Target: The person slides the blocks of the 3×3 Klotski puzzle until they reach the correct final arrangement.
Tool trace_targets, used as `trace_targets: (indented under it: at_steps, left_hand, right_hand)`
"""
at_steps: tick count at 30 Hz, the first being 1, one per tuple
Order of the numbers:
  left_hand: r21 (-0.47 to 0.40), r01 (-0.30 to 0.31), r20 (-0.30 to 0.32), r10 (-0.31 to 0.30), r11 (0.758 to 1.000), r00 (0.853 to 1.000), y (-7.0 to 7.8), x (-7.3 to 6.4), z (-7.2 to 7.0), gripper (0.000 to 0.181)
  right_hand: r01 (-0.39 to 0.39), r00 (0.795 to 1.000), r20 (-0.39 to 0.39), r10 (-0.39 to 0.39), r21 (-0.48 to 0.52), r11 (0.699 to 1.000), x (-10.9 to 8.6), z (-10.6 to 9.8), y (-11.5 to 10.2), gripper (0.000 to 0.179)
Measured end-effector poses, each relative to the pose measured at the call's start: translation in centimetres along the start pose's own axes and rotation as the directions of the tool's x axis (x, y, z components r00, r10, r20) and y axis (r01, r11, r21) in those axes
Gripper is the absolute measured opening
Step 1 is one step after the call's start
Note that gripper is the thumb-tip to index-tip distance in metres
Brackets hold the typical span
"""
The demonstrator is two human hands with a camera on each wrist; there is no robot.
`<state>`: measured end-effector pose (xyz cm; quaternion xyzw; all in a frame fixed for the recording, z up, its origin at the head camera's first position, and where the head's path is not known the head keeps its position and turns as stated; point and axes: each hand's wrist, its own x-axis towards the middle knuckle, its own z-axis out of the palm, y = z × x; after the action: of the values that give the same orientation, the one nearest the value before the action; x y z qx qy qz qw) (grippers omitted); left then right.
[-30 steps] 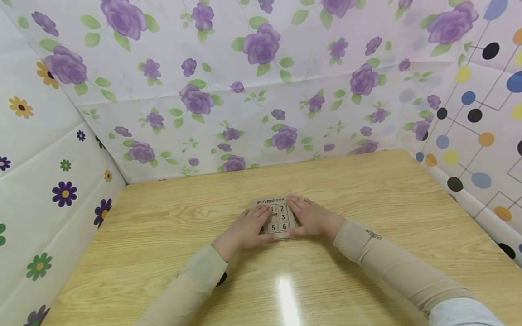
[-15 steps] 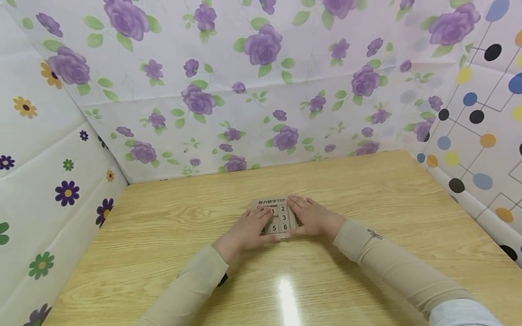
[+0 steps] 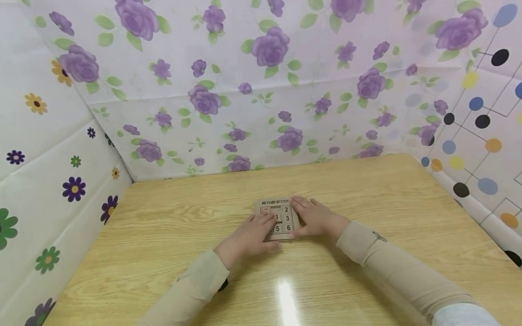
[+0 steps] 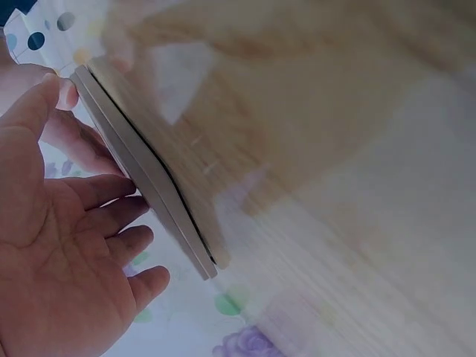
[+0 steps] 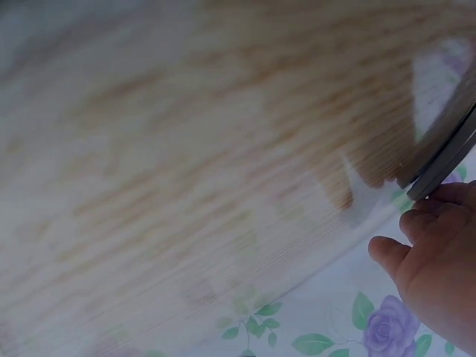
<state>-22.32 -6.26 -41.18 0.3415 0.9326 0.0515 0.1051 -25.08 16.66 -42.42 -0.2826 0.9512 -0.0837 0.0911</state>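
Observation:
A sliding number puzzle (image 3: 282, 237), a flat brown board with numbered tiles, lies on the table. Over its left side stretch the fingers of my left hand (image 3: 252, 234), touching near tile 4 (image 3: 278, 218) in the middle row. The left thumb lies apart from the board's near edge. My right hand (image 3: 316, 220) holds the right side between fingers at the far corner and thumb at the near one. Tiles 2, 3, 5 and 6 show; a gap lies left of tile 2. My left fingers cover some left tiles. Both wrist views show the board edge-on.
A wood-grain table (image 3: 191, 199) surrounds the board. Behind it hangs a white sheet with purple roses (image 3: 204, 99). Patterned sheets also close off the left and right sides.
Tile 4 has slid toward me, from beside tile 2 to beside tile 3. My left thumb has come off the board's near edge. The right hand keeps its place; the head view shifts slightly.

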Motion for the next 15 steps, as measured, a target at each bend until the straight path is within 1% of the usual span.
trace_targets:
  at_steps: [10,12,15]
  left_hand:
    - [0.015,-0.008,-0.001,0.008,1.000,1.000,0.52,-0.58,0.02,0.082]
    - [0.004,-0.012,-0.004,0.012,1.000,1.000,0.48,-0.69,-0.03,0.081]
    - [-0.042,-0.013,-0.020,0.012,0.999,1.000,0.23,-0.85,-0.09,0.081]
  right_hand:
    - [-0.004,1.000,0.009,0.003,0.025,1.000,0.03,0.09,0.16,0.107]
    - [-0.002,1.000,0.012,0.002,0.030,1.000,0.02,0.02,0.08,0.107]
    - [0.000,1.000,0.017,-0.001,0.030,1.000,-0.05,-0.14,-0.13,0.107]
